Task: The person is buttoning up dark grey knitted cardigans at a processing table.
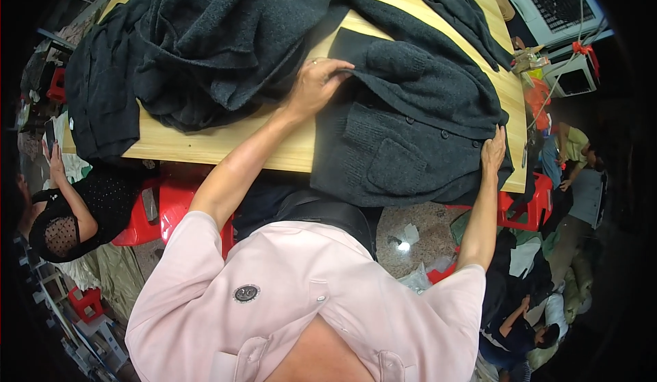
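A dark grey knitted cardigan (438, 101) with buttons and patch pockets lies across the right part of the wooden table (198, 142), its lower side hanging over the near edge. My left hand (320, 84) pinches the edge of its front panel near the hem and lifts it slightly. At the other end, by the collar, my right hand (493, 151) has its fingers on the cardigan beside the buttons; whether they grip the cloth is hard to see. Left of my left hand rises a heap of dark grey knitwear (233, 40).
Another dark garment (102, 88) drapes over the table's left corner, and a dark sleeve (462, 16) lies at the far right. Red stools (181, 201) stand under the near edge. A person in black (82, 204) sits at the left; other people are at the right.
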`<state>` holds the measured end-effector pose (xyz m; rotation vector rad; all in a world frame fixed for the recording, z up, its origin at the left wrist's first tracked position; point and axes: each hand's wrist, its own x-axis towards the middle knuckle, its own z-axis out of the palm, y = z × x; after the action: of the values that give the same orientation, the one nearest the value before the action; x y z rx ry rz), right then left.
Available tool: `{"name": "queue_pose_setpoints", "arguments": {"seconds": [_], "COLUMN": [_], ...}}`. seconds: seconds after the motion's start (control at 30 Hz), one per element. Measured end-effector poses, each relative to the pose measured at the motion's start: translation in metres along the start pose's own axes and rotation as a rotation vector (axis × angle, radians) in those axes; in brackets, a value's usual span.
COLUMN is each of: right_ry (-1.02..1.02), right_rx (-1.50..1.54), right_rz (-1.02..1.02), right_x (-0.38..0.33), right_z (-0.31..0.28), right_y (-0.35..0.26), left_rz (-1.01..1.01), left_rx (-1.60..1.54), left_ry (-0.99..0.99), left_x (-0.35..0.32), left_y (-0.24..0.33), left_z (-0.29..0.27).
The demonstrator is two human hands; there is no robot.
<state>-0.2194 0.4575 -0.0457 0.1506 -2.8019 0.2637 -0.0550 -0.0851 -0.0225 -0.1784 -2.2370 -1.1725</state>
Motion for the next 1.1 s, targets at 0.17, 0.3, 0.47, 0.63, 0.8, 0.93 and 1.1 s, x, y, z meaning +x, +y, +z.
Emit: {"name": "queue_pose_setpoints", "arguments": {"seconds": [0.17,0.3,0.47,0.63,0.8,0.93,1.1], "right_ry": [0.309,0.317,0.021,0.105,0.094,-0.189,-0.069], "right_rx": [-0.192,0.212,0.494,0.472,0.398,0.435,0.313], "right_rz": [0.021,-0.339,-0.636,-0.365,-0.478,-0.534,-0.713], "right_x": [-0.031,-0.088,-0.123,-0.123,-0.104,-0.104,-0.117], "right_z": [-0.049,-0.062,-0.025,-0.014,-0.015,-0.015,-0.022], "right_y": [-0.096,-0.219,-0.336,-0.352,-0.336,-0.333,-0.337], "left_rz": [-0.002,0.065,0.140,-0.034,-0.007,-0.081,0.017], "left_rx": [-0.031,0.065,0.152,0.090,-0.026,-0.289,0.044], "left_ry": [-0.095,-0.163,-0.198,-0.175,-0.040,0.063,-0.043], "left_x": [-0.004,-0.010,-0.010,-0.009,-0.002,0.005,-0.011], "left_y": [0.005,0.007,0.012,0.018,0.034,0.040,0.036], "left_z": [-0.005,-0.006,-0.005,-0.008,-0.003,-0.001,-0.005]}}
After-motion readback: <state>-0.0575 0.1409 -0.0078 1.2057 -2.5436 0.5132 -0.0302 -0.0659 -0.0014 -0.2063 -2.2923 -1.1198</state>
